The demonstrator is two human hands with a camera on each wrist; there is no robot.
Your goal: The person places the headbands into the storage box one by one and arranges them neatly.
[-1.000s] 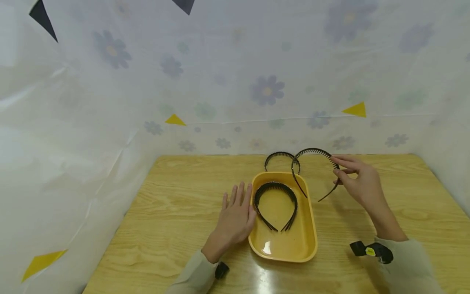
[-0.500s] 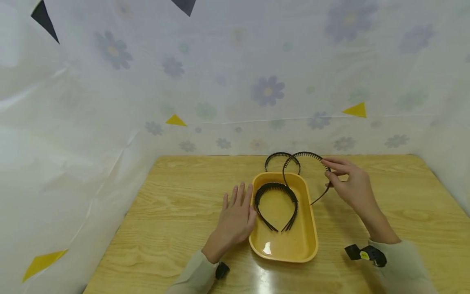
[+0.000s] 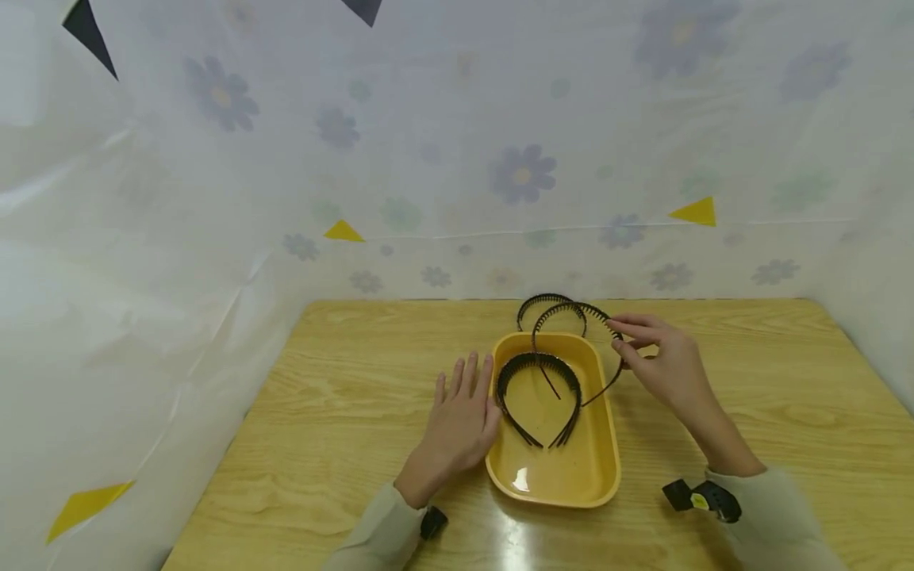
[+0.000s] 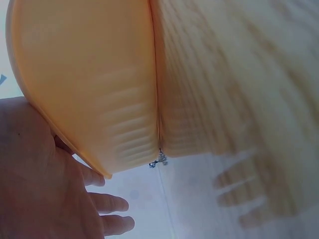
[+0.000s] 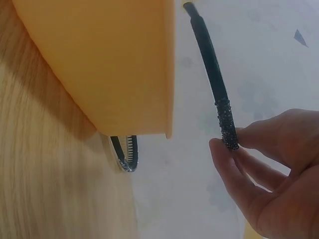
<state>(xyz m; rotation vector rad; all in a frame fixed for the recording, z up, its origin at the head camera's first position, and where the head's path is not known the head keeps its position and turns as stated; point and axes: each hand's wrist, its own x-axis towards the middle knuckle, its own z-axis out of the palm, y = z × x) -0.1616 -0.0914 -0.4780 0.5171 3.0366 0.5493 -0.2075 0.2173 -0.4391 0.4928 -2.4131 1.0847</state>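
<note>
My right hand [image 3: 664, 361] pinches a black toothed headband [image 3: 537, 342] by its right side, holding it above the yellow tray [image 3: 553, 496]. In the right wrist view, thumb and fingers grip the held headband [image 5: 214, 64] at a stretch covered in glittering stones. Inside the tray lie several stacked black headbands [image 3: 503, 381], ends toward me. My left hand [image 3: 457, 428] has its fingers extended and rests against the tray's left side. In the left wrist view the left hand [image 4: 45, 184] touches the tray's rim [image 4: 75, 147].
Behind the tray another black headband [image 3: 543, 297] is on the wooden table [image 3: 343, 396]; the tray hides its lower part. A white flowered sheet [image 3: 443, 159] rises at the table's back edge and left side, with yellow triangles [image 3: 344, 231] on it.
My right hand has moved left with the headband, from beyond the tray's right edge to over the tray and its stack. The left hand has stayed against the tray.
</note>
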